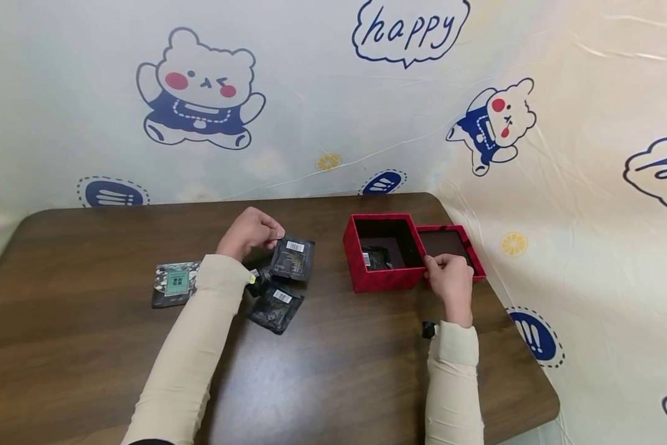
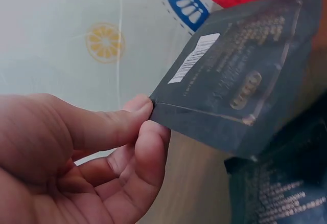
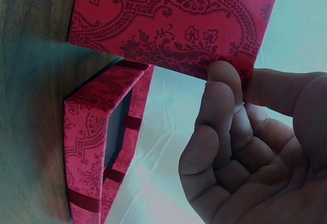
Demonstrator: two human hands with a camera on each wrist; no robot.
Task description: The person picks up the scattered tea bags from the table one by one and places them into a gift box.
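Between thumb and fingertips, my left hand (image 1: 252,233) pinches one corner of a flat black sachet (image 2: 219,70) with a white barcode label. In the head view that sachet is raised at a tilt over other black sachets. One black sachet (image 1: 277,307) lies on the table just in front of it. My right hand (image 1: 450,281) grips the near right rim of a red patterned box (image 3: 179,24), thumb on one side and fingers on the other. Inside the open box a black sachet (image 1: 376,258) lies at the left.
The red box lid (image 1: 480,267) lies upturned against the box's right side. A packet with a teal label (image 1: 176,282) sits left of my left forearm, partly behind the sleeve. The brown wooden table (image 1: 333,371) meets a cartoon-printed cloth at the back and right.
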